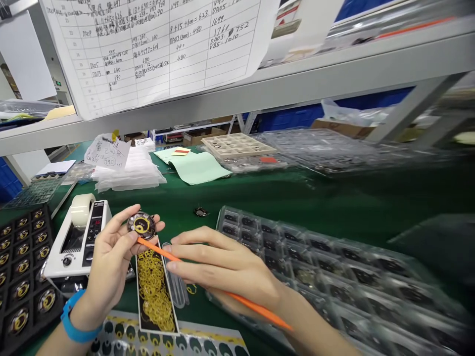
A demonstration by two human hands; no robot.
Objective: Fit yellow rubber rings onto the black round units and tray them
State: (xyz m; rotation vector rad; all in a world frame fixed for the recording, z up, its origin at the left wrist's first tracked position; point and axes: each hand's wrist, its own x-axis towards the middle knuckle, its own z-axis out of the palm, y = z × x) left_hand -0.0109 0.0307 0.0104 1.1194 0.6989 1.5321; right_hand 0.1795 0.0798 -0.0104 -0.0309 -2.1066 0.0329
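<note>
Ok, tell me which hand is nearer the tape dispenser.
Left: the left hand is just beside the tape dispenser, overlapping its edge in view; the right hand is farther right, with the orange stick.

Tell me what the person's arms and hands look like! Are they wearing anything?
The left hand has no glove, but a bright blue band wraps around that wrist. The right hand has no glove either, and no band shows there. No sleeves can be seen on either forearm.

An assembly workshop; a tape dispenser, black parts tray and handwritten tally sheet show it.
</note>
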